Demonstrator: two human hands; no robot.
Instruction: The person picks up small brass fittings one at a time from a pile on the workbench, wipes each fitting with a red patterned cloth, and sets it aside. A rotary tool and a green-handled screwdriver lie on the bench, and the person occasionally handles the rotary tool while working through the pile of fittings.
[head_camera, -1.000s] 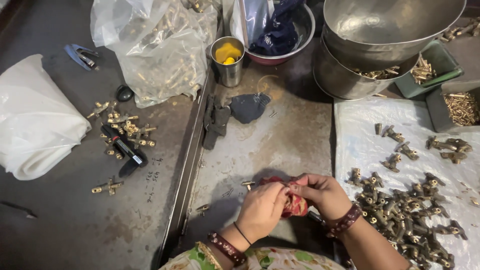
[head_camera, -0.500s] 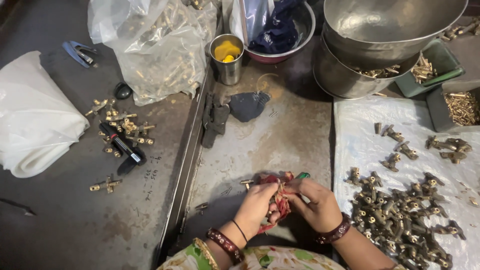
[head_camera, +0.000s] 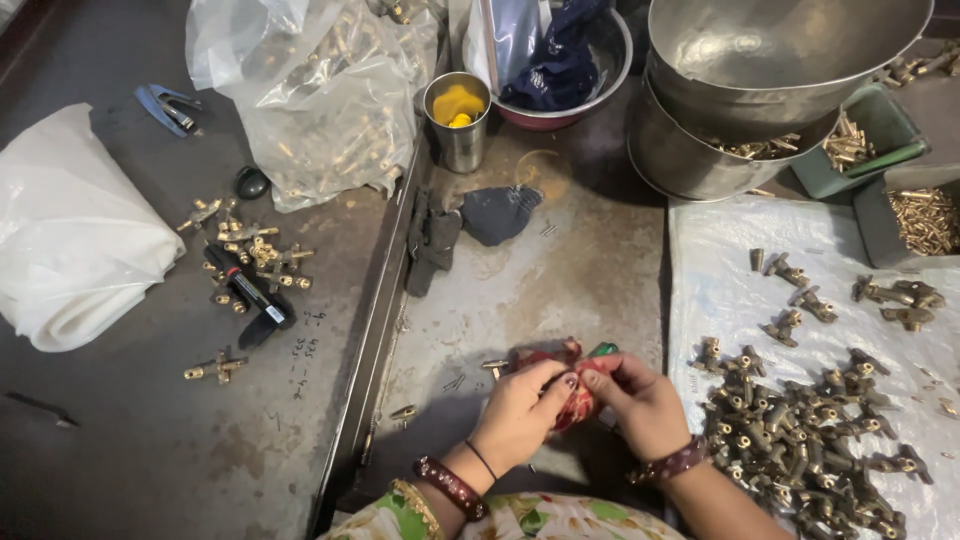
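My left hand (head_camera: 520, 412) and my right hand (head_camera: 640, 405) meet low in the middle of the head view. Both are closed on a red cloth-wrapped tool (head_camera: 577, 398) with a green tip showing at its upper right. What sits under the cloth is hidden by my fingers. A heap of dull brass fittings (head_camera: 800, 430) lies on a white plastic sheet (head_camera: 720, 250) just right of my right hand. A few small metal pins (head_camera: 495, 365) rest on the worn metal table (head_camera: 540, 280) beside my left hand.
At the back stand stacked steel bowls (head_camera: 760, 90), a steel cup with yellow paste (head_camera: 458, 120), a red bowl with blue cloth (head_camera: 565, 70) and green trays of brass parts (head_camera: 850, 150). Left: plastic bag of fittings (head_camera: 320, 100), white folded sheet (head_camera: 70, 240), loose brass pieces (head_camera: 250, 250), dark rags (head_camera: 470, 225).
My hands have shifted slightly on the red-wrapped tool, turning it between them; the green tip has come into view at its upper right. Nothing else on the table moved.
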